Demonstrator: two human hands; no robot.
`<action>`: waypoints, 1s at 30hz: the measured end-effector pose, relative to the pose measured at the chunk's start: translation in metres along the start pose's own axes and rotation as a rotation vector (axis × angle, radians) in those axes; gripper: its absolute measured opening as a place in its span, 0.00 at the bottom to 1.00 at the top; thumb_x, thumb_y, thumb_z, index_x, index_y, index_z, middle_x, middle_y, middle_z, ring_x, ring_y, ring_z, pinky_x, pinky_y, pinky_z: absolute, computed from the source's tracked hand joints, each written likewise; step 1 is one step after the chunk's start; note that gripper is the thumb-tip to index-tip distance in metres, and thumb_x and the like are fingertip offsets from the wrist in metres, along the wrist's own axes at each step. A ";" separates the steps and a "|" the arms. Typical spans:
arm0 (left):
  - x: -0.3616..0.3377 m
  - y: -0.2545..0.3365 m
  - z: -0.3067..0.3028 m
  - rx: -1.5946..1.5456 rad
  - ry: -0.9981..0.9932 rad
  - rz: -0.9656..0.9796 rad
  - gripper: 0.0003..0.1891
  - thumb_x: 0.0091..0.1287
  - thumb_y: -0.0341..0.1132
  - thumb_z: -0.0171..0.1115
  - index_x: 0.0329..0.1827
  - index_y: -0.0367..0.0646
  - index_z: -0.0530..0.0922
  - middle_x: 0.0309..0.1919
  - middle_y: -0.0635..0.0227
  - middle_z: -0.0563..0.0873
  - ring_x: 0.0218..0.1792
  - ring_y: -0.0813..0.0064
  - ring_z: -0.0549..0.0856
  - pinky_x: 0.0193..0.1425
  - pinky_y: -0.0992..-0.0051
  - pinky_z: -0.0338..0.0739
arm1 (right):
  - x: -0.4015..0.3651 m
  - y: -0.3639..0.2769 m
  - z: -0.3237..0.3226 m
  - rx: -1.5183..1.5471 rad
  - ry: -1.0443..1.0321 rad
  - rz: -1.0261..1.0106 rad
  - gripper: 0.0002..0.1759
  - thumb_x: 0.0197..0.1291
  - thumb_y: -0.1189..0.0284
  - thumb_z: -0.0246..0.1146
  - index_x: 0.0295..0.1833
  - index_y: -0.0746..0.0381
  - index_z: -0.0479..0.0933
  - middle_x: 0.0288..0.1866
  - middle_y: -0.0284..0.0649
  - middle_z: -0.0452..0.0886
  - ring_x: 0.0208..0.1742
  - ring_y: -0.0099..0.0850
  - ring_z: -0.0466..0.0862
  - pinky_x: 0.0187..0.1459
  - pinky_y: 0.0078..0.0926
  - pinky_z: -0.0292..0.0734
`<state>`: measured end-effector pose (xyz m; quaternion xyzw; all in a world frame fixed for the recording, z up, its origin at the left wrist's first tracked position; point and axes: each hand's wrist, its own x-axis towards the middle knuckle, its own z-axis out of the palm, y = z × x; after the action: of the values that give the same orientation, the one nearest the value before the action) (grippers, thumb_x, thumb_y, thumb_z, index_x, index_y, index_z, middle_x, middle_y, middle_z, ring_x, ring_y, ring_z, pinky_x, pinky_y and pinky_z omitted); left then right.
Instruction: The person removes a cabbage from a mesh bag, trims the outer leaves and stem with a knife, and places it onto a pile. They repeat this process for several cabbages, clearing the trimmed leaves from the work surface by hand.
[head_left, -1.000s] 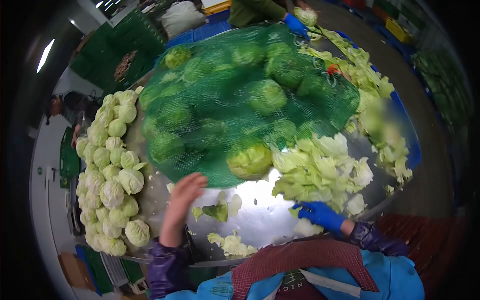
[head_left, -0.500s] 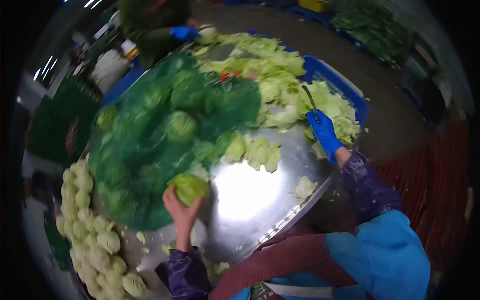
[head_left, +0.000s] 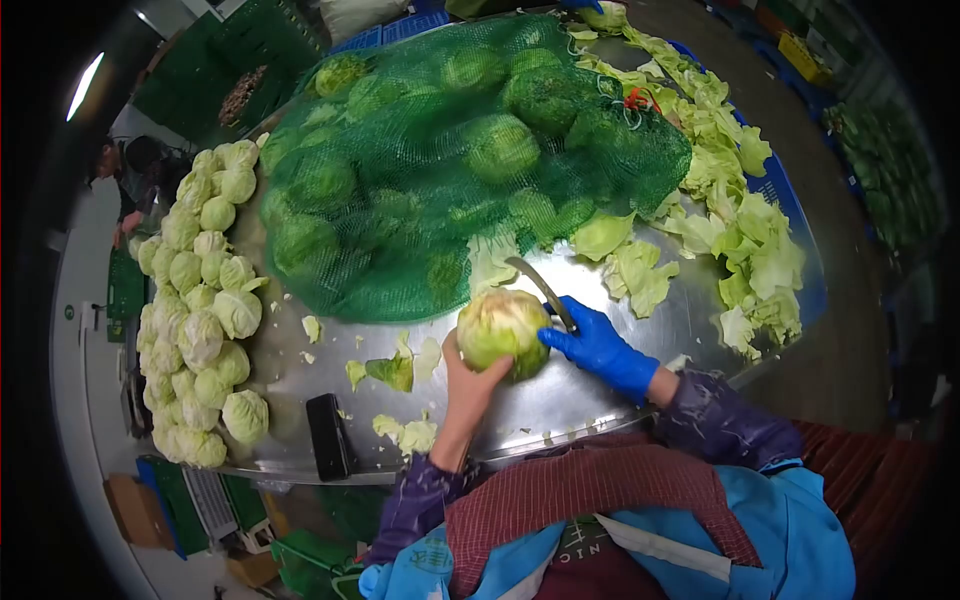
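Note:
My bare left hand (head_left: pixel 474 385) grips a cabbage (head_left: pixel 500 328) from its left and lower side, holding it over the metal table (head_left: pixel 300 370). The cabbage is pale on top and greener below. My right hand (head_left: pixel 600 350), in a blue glove, is closed round a curved knife (head_left: pixel 541 288). Its blade points up and left, just behind the cabbage, and the gloved thumb touches the cabbage's right side. Just beyond lies a green mesh sack (head_left: pixel 400 230) filled with cabbages. Loose cabbage leaves (head_left: pixel 640 275) rest right of the sack's near edge.
Trimmed cabbages (head_left: pixel 200 335) are piled along the table's left side. A black phone (head_left: pixel 327 436) lies at the near edge. Stripped leaves (head_left: pixel 750 260) heap at the right, by a blue crate (head_left: pixel 795 230). Another person's blue-gloved hand (head_left: pixel 582 4) shows at the far edge.
My right hand has come in from the right with the knife to the cabbage. The cabbage has turned from its leafy side to a paler face. The view has swung left.

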<state>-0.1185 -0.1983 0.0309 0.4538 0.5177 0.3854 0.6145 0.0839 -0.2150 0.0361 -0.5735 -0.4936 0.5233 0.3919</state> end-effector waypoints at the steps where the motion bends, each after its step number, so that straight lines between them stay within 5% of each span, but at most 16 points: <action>1: -0.008 0.010 0.002 0.002 -0.003 -0.010 0.45 0.51 0.32 0.72 0.68 0.35 0.51 0.60 0.49 0.65 0.60 0.61 0.72 0.63 0.68 0.70 | -0.009 0.005 -0.001 -0.050 -0.014 -0.062 0.27 0.58 0.59 0.66 0.58 0.62 0.71 0.43 0.38 0.79 0.43 0.25 0.75 0.46 0.25 0.73; 3: -0.020 0.016 0.003 0.076 -0.020 0.050 0.47 0.48 0.34 0.74 0.68 0.35 0.52 0.60 0.49 0.64 0.61 0.61 0.70 0.64 0.67 0.69 | -0.021 0.011 -0.004 0.043 -0.066 -0.043 0.27 0.57 0.59 0.67 0.57 0.63 0.71 0.47 0.40 0.77 0.44 0.27 0.75 0.45 0.26 0.74; 5: -0.014 0.001 -0.001 0.298 -0.019 0.101 0.49 0.44 0.38 0.76 0.67 0.36 0.55 0.60 0.49 0.63 0.62 0.58 0.69 0.65 0.64 0.67 | -0.026 0.025 -0.011 -0.192 -0.084 -0.092 0.28 0.55 0.59 0.68 0.56 0.63 0.71 0.53 0.43 0.75 0.49 0.31 0.78 0.47 0.28 0.75; 6: -0.011 -0.002 -0.001 0.415 -0.009 0.113 0.48 0.43 0.39 0.77 0.66 0.35 0.57 0.60 0.48 0.63 0.62 0.56 0.67 0.65 0.63 0.66 | -0.029 0.037 -0.013 -0.461 0.026 -0.369 0.24 0.57 0.65 0.64 0.57 0.63 0.70 0.58 0.46 0.72 0.51 0.39 0.79 0.48 0.31 0.77; 7: -0.008 0.000 0.002 0.533 -0.003 0.125 0.48 0.42 0.40 0.78 0.65 0.35 0.60 0.60 0.47 0.63 0.63 0.54 0.66 0.65 0.62 0.64 | -0.030 0.034 -0.014 -0.459 0.036 -0.361 0.24 0.57 0.65 0.64 0.57 0.63 0.70 0.58 0.46 0.72 0.51 0.39 0.79 0.48 0.31 0.77; 13: 0.000 -0.006 0.018 0.679 0.039 0.353 0.46 0.41 0.42 0.78 0.63 0.34 0.63 0.57 0.49 0.67 0.60 0.54 0.67 0.64 0.62 0.64 | -0.044 -0.004 -0.018 -0.794 -0.054 -0.401 0.13 0.55 0.76 0.57 0.48 0.62 0.71 0.47 0.46 0.74 0.39 0.43 0.81 0.33 0.37 0.80; 15: -0.001 -0.003 0.022 0.593 0.023 0.291 0.46 0.41 0.42 0.78 0.63 0.34 0.63 0.56 0.49 0.69 0.59 0.53 0.69 0.63 0.61 0.65 | -0.047 0.006 -0.019 -0.934 -0.097 -0.344 0.15 0.56 0.74 0.55 0.51 0.59 0.69 0.33 0.42 0.76 0.28 0.42 0.81 0.25 0.37 0.77; 21: 0.004 0.000 0.038 0.731 0.056 0.363 0.46 0.41 0.43 0.77 0.62 0.32 0.63 0.53 0.49 0.72 0.55 0.52 0.73 0.61 0.61 0.67 | -0.029 0.019 -0.029 -1.020 -0.143 -0.159 0.18 0.64 0.68 0.49 0.59 0.53 0.70 0.35 0.45 0.80 0.35 0.42 0.82 0.35 0.38 0.78; 26: -0.014 0.004 0.053 0.906 -0.030 0.505 0.48 0.38 0.47 0.78 0.62 0.34 0.64 0.55 0.49 0.71 0.57 0.51 0.70 0.59 0.59 0.66 | -0.015 0.043 -0.038 -0.877 -0.224 0.105 0.20 0.70 0.58 0.41 0.53 0.54 0.75 0.39 0.50 0.82 0.41 0.47 0.82 0.42 0.41 0.76; 27: -0.027 0.001 0.059 0.994 -0.043 0.638 0.49 0.37 0.46 0.79 0.62 0.34 0.64 0.56 0.49 0.70 0.58 0.50 0.69 0.60 0.58 0.65 | -0.012 0.048 -0.039 -0.881 -0.205 0.096 0.20 0.70 0.58 0.41 0.53 0.54 0.75 0.39 0.50 0.82 0.41 0.47 0.82 0.42 0.41 0.76; 30: -0.033 -0.017 0.022 0.845 -0.097 0.544 0.52 0.36 0.45 0.80 0.65 0.35 0.60 0.60 0.50 0.67 0.62 0.50 0.66 0.67 0.58 0.60 | -0.023 0.043 -0.037 -0.865 -0.292 0.059 0.19 0.66 0.60 0.49 0.56 0.58 0.70 0.38 0.52 0.81 0.39 0.50 0.82 0.42 0.43 0.76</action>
<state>-0.1025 -0.2376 0.0255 0.7987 0.4624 0.2667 0.2776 0.1284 -0.2436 0.0049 -0.6183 -0.7004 0.3555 0.0279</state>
